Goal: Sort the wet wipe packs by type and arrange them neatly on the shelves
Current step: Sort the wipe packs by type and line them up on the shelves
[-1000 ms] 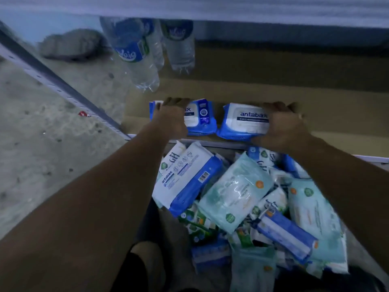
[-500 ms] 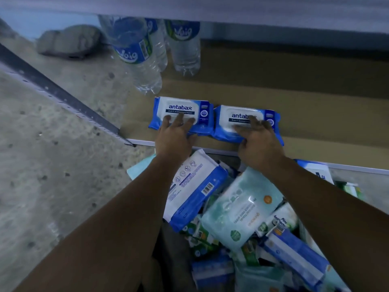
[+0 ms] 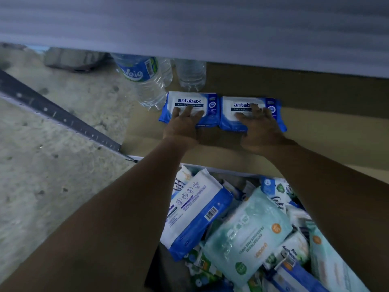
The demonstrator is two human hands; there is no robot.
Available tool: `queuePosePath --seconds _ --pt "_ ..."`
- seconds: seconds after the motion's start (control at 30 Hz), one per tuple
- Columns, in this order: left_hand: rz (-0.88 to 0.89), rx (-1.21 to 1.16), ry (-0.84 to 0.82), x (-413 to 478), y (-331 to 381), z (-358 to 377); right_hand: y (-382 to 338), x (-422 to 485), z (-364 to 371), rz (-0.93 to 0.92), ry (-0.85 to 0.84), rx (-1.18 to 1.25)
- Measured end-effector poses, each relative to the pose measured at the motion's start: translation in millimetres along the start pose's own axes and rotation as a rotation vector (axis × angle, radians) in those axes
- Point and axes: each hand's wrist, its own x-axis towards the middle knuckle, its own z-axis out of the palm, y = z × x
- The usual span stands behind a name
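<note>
On the brown shelf board point(image 3: 315, 131), two blue-and-white wipe packs lie flat side by side, labels up, their inner edges touching. Our left hand point(image 3: 182, 127) rests on the left pack point(image 3: 189, 101), fingers straight and spread over its near half. Our right hand point(image 3: 261, 129) lies the same way on the right pack point(image 3: 240, 106), fingers fanned across the label and hiding the end of the brand name. Neither hand curls round anything; both are palm down, with the heels over the bare board just in front of the packs.

Just behind the left pack stand clear water bottles point(image 3: 147, 85), the nearest with a blue label and close to the pack's far left corner. A grey upper shelf point(image 3: 189, 28) fills the top of the view and hides the bottle tops.

Below the shelf's front edge, between and under our forearms, sits a loose heap of mixed packs point(image 3: 294, 245). We cannot tell what holds it. On top lie a blue-and-white pack point(image 3: 193, 209) with its printed back and barcode up, and beside it a pale green pack point(image 3: 248, 232) with an orange dot.

To the left, a dark metal rail point(image 3: 63, 119) with a row of holes runs slantwise across the rough concrete floor point(image 3: 42, 186) to the shelf's corner.
</note>
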Motion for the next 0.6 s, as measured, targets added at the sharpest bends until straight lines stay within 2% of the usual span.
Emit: queuePosePath --seconds 0.27,0.37,0.53,0.6 --pt "-0.036 -0.075 -0.056 -6.1 8.0 -12.8 3.7 -8.3 -0.9 0.013 0.004 0.022" --pt "-0.094 -0.242 -0.235 -48.4 23.7 -18.9 5.0 -53.4 -2.0 0.119 0.056 0.091" --pt "-0.122 -0.356 -0.04 -132.6 29.7 -7.6 8.5 -139.1 9.4 0.046 0.154 0.212" --pt "-0.126 -0.393 -0.021 -157.0 31.5 -2.5 6.3 -162.4 11.0 0.005 0.196 0.242"
